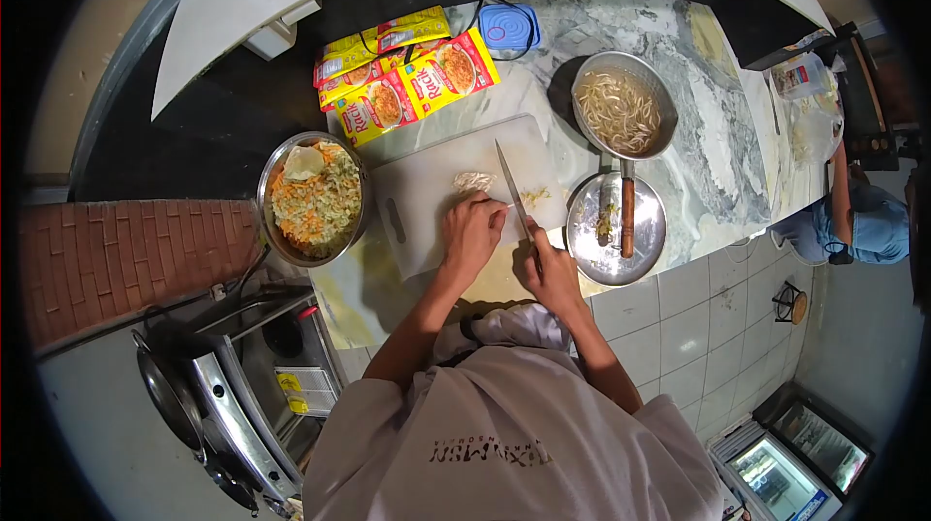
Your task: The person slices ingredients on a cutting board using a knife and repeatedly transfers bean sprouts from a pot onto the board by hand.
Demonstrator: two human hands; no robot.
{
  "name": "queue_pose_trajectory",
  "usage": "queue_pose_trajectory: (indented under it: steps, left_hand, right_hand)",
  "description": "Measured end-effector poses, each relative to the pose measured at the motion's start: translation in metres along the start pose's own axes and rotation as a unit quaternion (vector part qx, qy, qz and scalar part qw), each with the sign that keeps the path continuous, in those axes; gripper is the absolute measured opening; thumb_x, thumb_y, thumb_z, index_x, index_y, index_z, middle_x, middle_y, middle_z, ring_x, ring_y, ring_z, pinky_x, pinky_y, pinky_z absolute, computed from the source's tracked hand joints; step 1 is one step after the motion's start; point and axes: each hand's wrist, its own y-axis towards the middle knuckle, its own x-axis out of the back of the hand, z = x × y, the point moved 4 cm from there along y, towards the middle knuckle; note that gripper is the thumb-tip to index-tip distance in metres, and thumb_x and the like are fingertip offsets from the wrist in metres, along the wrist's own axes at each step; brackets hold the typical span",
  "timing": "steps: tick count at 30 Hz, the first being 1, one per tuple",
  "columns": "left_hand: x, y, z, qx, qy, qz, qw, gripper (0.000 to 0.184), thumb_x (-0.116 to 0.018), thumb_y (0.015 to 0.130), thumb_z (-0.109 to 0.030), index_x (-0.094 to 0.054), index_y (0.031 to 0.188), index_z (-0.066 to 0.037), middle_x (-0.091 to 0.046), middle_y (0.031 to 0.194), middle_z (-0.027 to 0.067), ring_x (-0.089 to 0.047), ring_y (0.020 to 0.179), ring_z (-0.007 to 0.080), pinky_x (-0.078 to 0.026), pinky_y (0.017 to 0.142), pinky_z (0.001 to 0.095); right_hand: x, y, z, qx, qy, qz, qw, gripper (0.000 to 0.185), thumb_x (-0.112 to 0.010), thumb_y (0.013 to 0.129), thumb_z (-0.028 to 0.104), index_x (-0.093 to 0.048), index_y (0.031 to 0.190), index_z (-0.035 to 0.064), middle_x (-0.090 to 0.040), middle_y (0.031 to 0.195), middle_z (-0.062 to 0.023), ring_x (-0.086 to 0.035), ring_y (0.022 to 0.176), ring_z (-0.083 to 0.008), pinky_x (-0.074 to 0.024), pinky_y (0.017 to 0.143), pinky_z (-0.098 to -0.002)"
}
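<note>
A white cutting board (pixel 427 167) lies on the marble counter in front of me. My right hand (pixel 550 274) grips a kitchen knife (pixel 508 172), its blade pointing away across the board. Beside the blade, my left hand (pixel 472 230) is closed, with a thin pale strip of food (pixel 508 205) at its fingertips. Just beyond the left hand sits a small pile of whitish food pieces (pixel 474 181). Small yellowish cut bits (pixel 534 197) lie right of the knife. What the pale food is, I cannot tell.
Left of the board stands a metal bowl (pixel 263 201) of chopped vegetables. Yellow-red food packets (pixel 417 85) and a blue lid-like item (pixel 508 28) lie behind. To the right, a saucepan (pixel 669 119) holds pale strands in liquid, its handle over a metal plate (pixel 640 264). Another person (pixel 863 216) is far right.
</note>
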Motion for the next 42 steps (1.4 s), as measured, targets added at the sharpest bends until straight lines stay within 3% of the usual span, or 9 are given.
queue_pose_trajectory:
  steps: [4,6,13,15,19,22,24,27,42]
  left_hand:
    - [0.001,-0.001,0.0,-0.019,-0.01,-0.028,0.999,0.009,-0.075,0.08,-0.009,-0.078,0.089,-0.009,-0.068,0.079,0.0093,-0.066,0.066,0.0306,-0.051,0.062,0.0428]
    - [-0.001,-0.001,0.001,0.007,-0.007,-0.001,1.0,0.009,-0.073,0.083,-0.014,-0.077,0.089,-0.009,-0.069,0.086,0.0081,-0.068,0.077,0.0351,-0.053,0.069,0.0469]
    - [0.001,0.0,0.002,-0.04,0.032,-0.041,0.998,0.014,-0.074,0.084,-0.018,-0.074,0.095,-0.009,-0.071,0.085,0.0109,-0.068,0.078,0.0358,-0.052,0.069,0.0477]
    - [0.004,0.002,0.0,0.034,-0.009,0.015,0.999,0.019,-0.073,0.086,-0.02,-0.072,0.103,-0.011,-0.071,0.083,0.0122,-0.068,0.079,0.0365,-0.052,0.07,0.0483]
    - [0.007,0.003,0.0,0.062,-0.026,0.051,0.996,0.02,-0.07,0.09,-0.02,-0.07,0.108,-0.012,-0.071,0.079,0.0119,-0.067,0.081,0.0377,-0.052,0.073,0.0483]
    - [0.013,0.006,0.004,0.052,-0.001,0.04,0.998,0.017,-0.067,0.092,-0.017,-0.07,0.107,-0.011,-0.071,0.089,0.0141,-0.066,0.086,0.0381,-0.051,0.078,0.0481]
    - [0.02,0.007,0.002,-0.066,-0.068,0.014,0.995,0.014,-0.067,0.091,-0.012,-0.07,0.104,-0.009,-0.067,0.102,0.015,-0.065,0.091,0.0374,-0.051,0.08,0.048]
    - [0.021,0.008,0.004,-0.086,-0.014,0.058,0.995,0.011,-0.069,0.089,-0.01,-0.07,0.099,-0.007,-0.061,0.108,0.0133,-0.064,0.093,0.0357,-0.051,0.08,0.0478]
    - [0.011,0.01,-0.001,-0.059,-0.007,0.012,0.998,0.008,-0.073,0.083,-0.011,-0.07,0.089,-0.006,-0.061,0.1,0.0094,-0.066,0.086,0.0348,-0.053,0.073,0.0477]
  right_hand:
    - [-0.001,0.002,0.001,-0.014,-0.013,0.01,1.0,0.067,-0.06,0.083,0.002,-0.042,0.147,0.0089,-0.064,0.069,-0.02,-0.065,0.062,-0.0417,-0.0512,0.06,-0.0484]
    - [-0.005,0.002,-0.002,-0.008,-0.02,0.012,1.0,0.068,-0.061,0.083,0.003,-0.041,0.148,0.009,-0.064,0.07,-0.0203,-0.065,0.063,-0.0419,-0.0513,0.06,-0.0488]
    - [-0.001,0.004,0.003,-0.012,-0.051,0.025,0.998,0.069,-0.062,0.084,0.005,-0.04,0.149,0.0093,-0.066,0.072,-0.0214,-0.065,0.065,-0.0428,-0.052,0.06,-0.0502]
    - [-0.001,0.004,0.003,-0.007,-0.044,0.024,0.999,0.069,-0.062,0.084,0.005,-0.04,0.149,0.0093,-0.066,0.072,-0.0215,-0.066,0.065,-0.0428,-0.0519,0.06,-0.0502]
    - [-0.002,0.001,0.0,-0.022,-0.021,0.015,0.999,0.067,-0.059,0.085,0.003,-0.04,0.149,0.0107,-0.065,0.07,-0.021,-0.065,0.063,-0.0426,-0.0508,0.06,-0.0506]
    - [0.002,0.001,0.0,-0.033,-0.003,-0.004,0.999,0.065,-0.058,0.087,0.003,-0.04,0.149,0.0113,-0.064,0.069,-0.021,-0.064,0.062,-0.043,-0.0502,0.06,-0.0507]
    - [0.005,0.001,0.001,-0.035,0.004,-0.011,0.999,0.064,-0.057,0.087,0.002,-0.04,0.148,0.0115,-0.064,0.069,-0.0211,-0.064,0.062,-0.0433,-0.0499,0.059,-0.0508]
    - [0.008,0.002,0.004,-0.04,0.01,-0.012,0.999,0.062,-0.057,0.089,0.003,-0.041,0.148,0.0108,-0.064,0.069,-0.022,-0.064,0.062,-0.0442,-0.0497,0.059,-0.0511]
    - [0.004,0.0,0.008,-0.009,0.027,-0.024,0.999,0.063,-0.056,0.088,0.001,-0.041,0.148,0.0088,-0.062,0.067,-0.0214,-0.062,0.058,-0.0431,-0.0488,0.057,-0.049]
